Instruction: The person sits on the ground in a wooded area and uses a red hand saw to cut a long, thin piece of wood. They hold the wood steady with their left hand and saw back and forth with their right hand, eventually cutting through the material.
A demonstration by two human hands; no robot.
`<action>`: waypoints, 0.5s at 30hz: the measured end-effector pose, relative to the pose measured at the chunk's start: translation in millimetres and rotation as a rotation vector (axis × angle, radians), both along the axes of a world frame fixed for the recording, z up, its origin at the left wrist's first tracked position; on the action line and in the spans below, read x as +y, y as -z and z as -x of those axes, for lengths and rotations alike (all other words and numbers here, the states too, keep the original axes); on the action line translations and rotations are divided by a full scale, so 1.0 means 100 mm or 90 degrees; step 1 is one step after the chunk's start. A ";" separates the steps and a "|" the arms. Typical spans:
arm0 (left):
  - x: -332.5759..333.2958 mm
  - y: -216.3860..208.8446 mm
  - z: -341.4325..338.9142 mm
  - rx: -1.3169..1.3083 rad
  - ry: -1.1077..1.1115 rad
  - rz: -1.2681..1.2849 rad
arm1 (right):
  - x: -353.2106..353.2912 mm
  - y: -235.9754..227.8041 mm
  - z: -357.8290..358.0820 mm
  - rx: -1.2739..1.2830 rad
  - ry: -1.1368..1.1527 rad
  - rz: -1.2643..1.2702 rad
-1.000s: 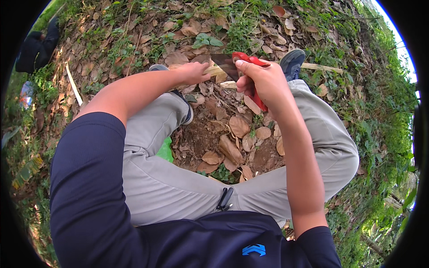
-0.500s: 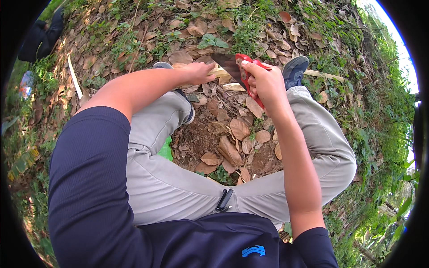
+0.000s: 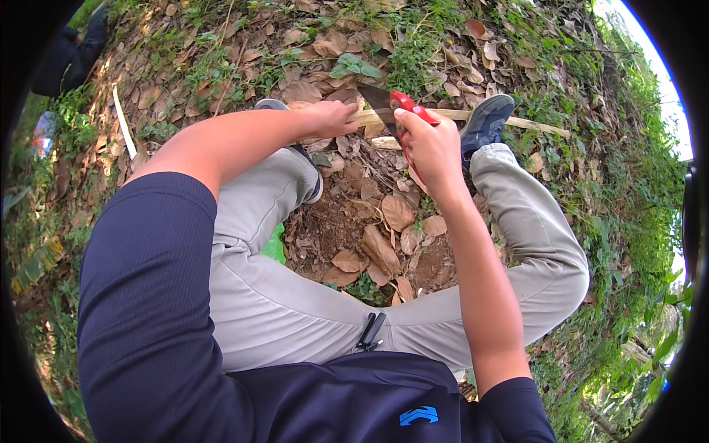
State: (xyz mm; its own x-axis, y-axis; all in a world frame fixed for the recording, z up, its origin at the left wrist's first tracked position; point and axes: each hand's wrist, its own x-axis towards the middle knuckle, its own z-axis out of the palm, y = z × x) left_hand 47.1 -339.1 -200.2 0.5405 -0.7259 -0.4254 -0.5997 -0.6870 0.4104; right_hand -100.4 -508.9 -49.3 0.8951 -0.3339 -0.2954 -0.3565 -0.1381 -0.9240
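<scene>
My right hand point(image 3: 430, 146) is closed around the red handle of a handsaw point(image 3: 401, 99). Its dark blade slants up and left across a long pale wooden stick point(image 3: 539, 125). Left of the blade, my left hand point(image 3: 332, 118) grips the stick, most of its fingers turned out of sight. The stick runs to the right past my right shoe point(image 3: 487, 120). A short pale piece of wood point(image 3: 385, 143) lies on the ground just below the blade.
Dry leaves point(image 3: 380, 249) and bare soil lie between my legs. Something bright green point(image 3: 274, 245) shows beside my left leg. Another pale wood strip point(image 3: 123, 125) lies at the left. A dark-clothed person point(image 3: 70, 59) is partly visible at the far left.
My right hand and the handsaw have shifted slightly, with the handle tilting and the blade moving a little to the right. My left hand stays on the stick.
</scene>
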 end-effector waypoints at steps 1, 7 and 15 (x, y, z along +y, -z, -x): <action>0.00 0.00 0.00 0.002 0.001 -0.001 | 0.00 0.00 -0.01 0.001 0.001 -0.006; 0.01 0.00 -0.01 0.006 0.007 -0.003 | 0.05 -0.03 -0.04 -0.014 0.010 -0.018; 0.02 0.01 0.00 0.000 0.003 0.014 | 0.04 0.06 -0.11 0.029 0.004 0.023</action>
